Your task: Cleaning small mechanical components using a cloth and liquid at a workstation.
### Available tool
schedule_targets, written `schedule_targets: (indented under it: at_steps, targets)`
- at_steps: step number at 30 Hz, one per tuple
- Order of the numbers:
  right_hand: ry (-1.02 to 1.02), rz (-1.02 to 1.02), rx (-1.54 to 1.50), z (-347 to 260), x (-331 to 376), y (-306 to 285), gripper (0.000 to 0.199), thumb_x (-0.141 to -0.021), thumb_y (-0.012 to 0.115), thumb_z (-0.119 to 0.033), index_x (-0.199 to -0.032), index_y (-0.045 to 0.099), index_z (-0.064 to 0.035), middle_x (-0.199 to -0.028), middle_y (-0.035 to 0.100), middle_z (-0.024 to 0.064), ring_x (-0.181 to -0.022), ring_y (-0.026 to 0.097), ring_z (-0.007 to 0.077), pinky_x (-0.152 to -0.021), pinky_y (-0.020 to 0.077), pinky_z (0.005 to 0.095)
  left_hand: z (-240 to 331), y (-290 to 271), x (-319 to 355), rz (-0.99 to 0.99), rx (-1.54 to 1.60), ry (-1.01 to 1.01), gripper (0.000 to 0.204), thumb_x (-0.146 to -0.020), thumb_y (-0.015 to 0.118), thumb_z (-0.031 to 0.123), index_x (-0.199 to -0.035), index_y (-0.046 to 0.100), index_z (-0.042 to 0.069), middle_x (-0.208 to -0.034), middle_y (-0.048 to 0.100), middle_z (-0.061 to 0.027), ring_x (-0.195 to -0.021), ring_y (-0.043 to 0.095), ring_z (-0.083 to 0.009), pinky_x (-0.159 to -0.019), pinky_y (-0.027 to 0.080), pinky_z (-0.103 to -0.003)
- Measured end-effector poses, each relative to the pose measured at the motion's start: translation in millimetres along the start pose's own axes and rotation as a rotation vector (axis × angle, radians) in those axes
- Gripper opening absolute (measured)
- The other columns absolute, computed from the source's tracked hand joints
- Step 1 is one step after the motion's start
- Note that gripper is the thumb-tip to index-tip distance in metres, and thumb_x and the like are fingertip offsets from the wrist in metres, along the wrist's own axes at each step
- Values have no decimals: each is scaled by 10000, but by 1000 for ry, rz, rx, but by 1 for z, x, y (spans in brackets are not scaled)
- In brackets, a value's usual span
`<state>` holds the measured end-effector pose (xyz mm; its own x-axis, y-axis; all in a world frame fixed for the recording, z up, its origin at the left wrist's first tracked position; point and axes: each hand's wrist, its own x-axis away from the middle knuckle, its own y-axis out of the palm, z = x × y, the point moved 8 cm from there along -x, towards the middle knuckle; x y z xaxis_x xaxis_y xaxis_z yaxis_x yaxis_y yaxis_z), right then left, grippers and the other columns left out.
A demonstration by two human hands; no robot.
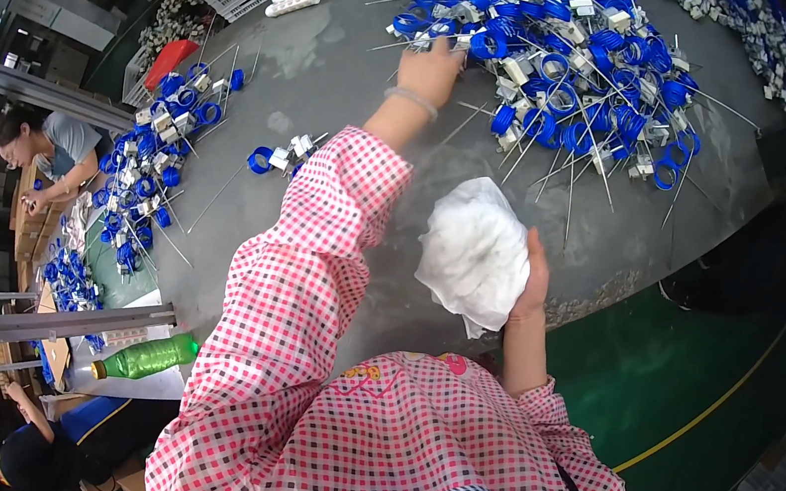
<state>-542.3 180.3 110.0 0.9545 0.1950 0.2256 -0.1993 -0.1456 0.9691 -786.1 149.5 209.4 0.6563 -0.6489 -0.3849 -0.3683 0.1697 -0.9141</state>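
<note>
The left hand (430, 68) is stretched far over the grey surface (335, 87) and its fingers touch the edge of the big pile of blue coils (559, 68) with thin metal rods. The right hand (530, 283) is closed around a crumpled white cloth (472, 254), held above the surface near the person's chest.

My left hand (430, 68) is stretching far forward, fingers curling down; my right hand (530, 283) is lifting upright, fingers gripping.
</note>
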Motion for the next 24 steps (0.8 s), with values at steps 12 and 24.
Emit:
schedule_targets:
  at_steps: [12, 24]
  targets:
    - [-28, 2, 31, -6, -1, 0, 644, -903, 331, -473, -1321, 327, 17, -1319, 407, 190, -1204, 410, 349, -1012, 312, 465, -22, -8, 92, -247, -141, -171, 553, -638, 726, 347, -1082, 518, 91, -1227, 366, -228, -990, 490, -398, -700, 476, -439]
    - [-347, 221, 133, -50, 51, 5, 588, -892, 387, -396, -1298, 360, 28, -1296, 433, 189, -1185, 427, 344, -1008, 322, 467, -105, -125, 241, 402, 968, -783, 368, -904, 509, 231, -1203, 444, 28, -1013, 571, -133, -805, 557, -120, -659, 463, -212]
